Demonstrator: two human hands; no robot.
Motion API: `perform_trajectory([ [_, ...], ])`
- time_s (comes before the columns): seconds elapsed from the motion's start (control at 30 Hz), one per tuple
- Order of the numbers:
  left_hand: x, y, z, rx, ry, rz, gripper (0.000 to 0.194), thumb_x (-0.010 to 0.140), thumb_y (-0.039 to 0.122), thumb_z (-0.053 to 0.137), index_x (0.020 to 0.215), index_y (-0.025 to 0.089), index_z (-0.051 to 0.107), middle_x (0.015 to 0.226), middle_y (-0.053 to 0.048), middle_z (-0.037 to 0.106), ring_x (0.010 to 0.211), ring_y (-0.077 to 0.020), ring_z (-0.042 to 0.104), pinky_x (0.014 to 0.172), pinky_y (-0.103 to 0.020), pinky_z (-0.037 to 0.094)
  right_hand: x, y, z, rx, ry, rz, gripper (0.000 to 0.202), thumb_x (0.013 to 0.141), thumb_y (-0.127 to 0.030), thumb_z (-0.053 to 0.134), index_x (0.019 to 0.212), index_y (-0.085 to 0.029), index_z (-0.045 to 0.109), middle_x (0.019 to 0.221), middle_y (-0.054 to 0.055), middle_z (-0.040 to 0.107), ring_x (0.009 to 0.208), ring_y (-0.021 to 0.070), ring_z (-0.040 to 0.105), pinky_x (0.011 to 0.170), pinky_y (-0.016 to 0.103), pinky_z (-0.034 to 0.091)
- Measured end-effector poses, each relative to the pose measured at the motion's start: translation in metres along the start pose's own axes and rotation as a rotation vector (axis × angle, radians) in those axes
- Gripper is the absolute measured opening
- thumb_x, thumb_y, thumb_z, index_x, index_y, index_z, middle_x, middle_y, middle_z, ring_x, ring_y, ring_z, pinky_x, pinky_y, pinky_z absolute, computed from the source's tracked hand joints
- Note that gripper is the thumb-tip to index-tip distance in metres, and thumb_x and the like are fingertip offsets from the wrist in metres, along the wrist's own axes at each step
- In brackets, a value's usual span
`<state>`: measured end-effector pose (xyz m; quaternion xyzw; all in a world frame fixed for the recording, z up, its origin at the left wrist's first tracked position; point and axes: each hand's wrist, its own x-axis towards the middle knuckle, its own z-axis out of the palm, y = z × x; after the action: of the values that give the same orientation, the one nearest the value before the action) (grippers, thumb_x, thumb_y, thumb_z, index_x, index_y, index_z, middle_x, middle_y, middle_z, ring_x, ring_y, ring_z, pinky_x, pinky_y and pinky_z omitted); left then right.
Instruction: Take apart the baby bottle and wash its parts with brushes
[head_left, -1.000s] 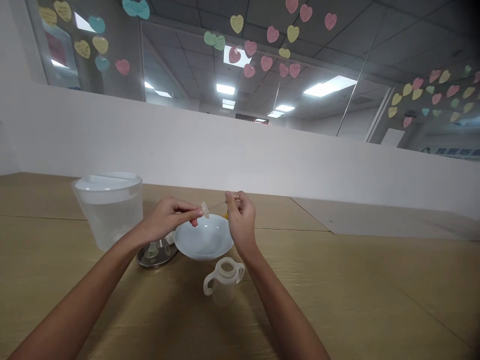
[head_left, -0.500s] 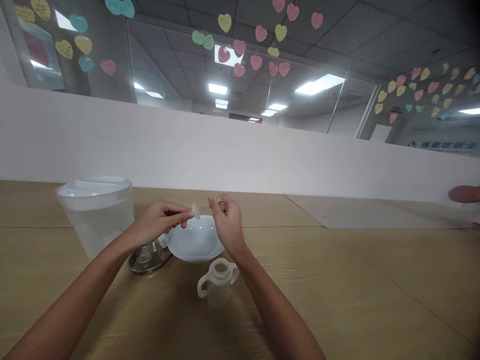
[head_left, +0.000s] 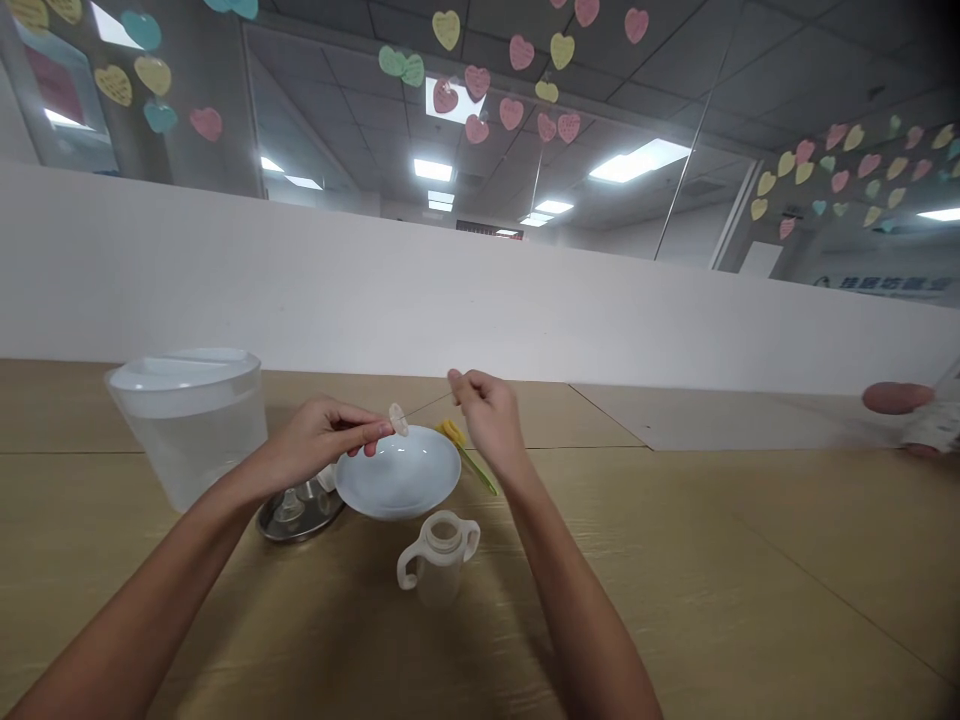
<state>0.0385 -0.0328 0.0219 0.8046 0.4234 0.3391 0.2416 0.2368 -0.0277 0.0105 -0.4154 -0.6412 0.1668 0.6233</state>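
Observation:
My left hand (head_left: 330, 437) pinches a small, pale, translucent disc-shaped piece (head_left: 399, 420) above the left half of a white bowl (head_left: 397, 485). From this piece a thin wire-like rod (head_left: 429, 405) slants up to my right hand (head_left: 489, 415), whose closed fingers grip its far end. The kind of rod does not show clearly. Below my right hand, a sponge brush (head_left: 477, 470) with a yellow head and green handle lies beside the bowl. An open, translucent two-handled bottle (head_left: 439, 578) stands in front of the bowl.
At the left stands a large clear container (head_left: 191, 435) holding water. A round metal tray (head_left: 292, 532) with small clear parts sits between it and the bowl. A low white wall (head_left: 450, 310) runs behind the table. A blurred reddish shape (head_left: 898, 397) shows at the far right.
My right hand has moved right and slightly up, and a longer stretch of the rod shows. The sponge brush has come into sight. My left hand has hardly moved.

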Motion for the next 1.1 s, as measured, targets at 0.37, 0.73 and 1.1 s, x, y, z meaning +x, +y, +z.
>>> perform_trajectory([
  [0.37, -0.002, -0.003, -0.007, -0.034, -0.037, -0.013, 0.033, 0.074, 0.046, 0.06, 0.065, 0.016, 0.07, 0.055, -0.001, 0.053, 0.053, -0.0107, 0.041, 0.047, -0.022, 0.03, 0.023, 0.023, -0.079, 0.117, 0.604, 0.079, 0.038, 0.08, -0.048, 0.049, 0.057, -0.022, 0.034, 0.048, -0.009, 0.024, 0.042, 0.0067, 0.021, 0.04, 0.023, 0.016],
  [0.73, -0.003, -0.009, -0.012, -0.099, 0.056, -0.033, 0.032, 0.074, 0.046, 0.062, 0.065, 0.017, 0.07, 0.063, -0.004, 0.062, 0.059, -0.0127, 0.047, 0.053, -0.022, 0.038, 0.012, 0.0, -0.056, -0.029, 0.318, -0.07, 0.044, 0.087, -0.051, 0.039, 0.056, -0.021, 0.029, 0.05, -0.006, 0.025, 0.047, 0.0087, 0.025, 0.044, 0.024, 0.021],
  [1.1, -0.003, -0.006, -0.01, -0.13, 0.095, -0.032, 0.029, 0.071, 0.045, 0.063, 0.066, 0.018, 0.071, 0.064, -0.004, 0.063, 0.059, -0.0133, 0.048, 0.052, -0.023, 0.039, 0.005, -0.012, -0.05, -0.08, 0.357, -0.134, 0.042, 0.089, -0.046, 0.038, 0.057, -0.022, 0.027, 0.052, -0.006, 0.025, 0.05, 0.0095, 0.025, 0.047, 0.026, 0.022],
])
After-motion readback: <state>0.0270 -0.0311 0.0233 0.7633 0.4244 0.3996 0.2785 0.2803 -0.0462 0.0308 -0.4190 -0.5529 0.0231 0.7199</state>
